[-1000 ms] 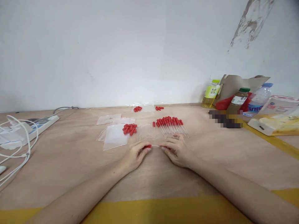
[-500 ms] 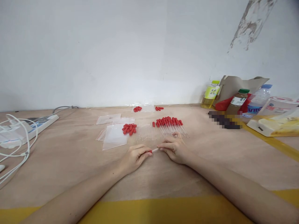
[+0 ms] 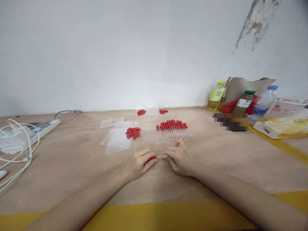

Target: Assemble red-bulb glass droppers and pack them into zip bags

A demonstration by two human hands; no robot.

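The left hand (image 3: 141, 163) pinches a red bulb (image 3: 152, 158) and the right hand (image 3: 179, 158) grips the clear tube (image 3: 159, 157) running from it, midway across the worktop (image 3: 221, 163). Near the far edge, red bulbs (image 3: 141, 112) lie in or on clear plastic, which I cannot tell. Flat clear bags (image 3: 118, 143) lie left of centre. Towards the far edge's right end, a yellow-green-capped bottle (image 3: 216, 95) holds yellow liquid; a green-capped bottle (image 3: 244, 102) holds brown.
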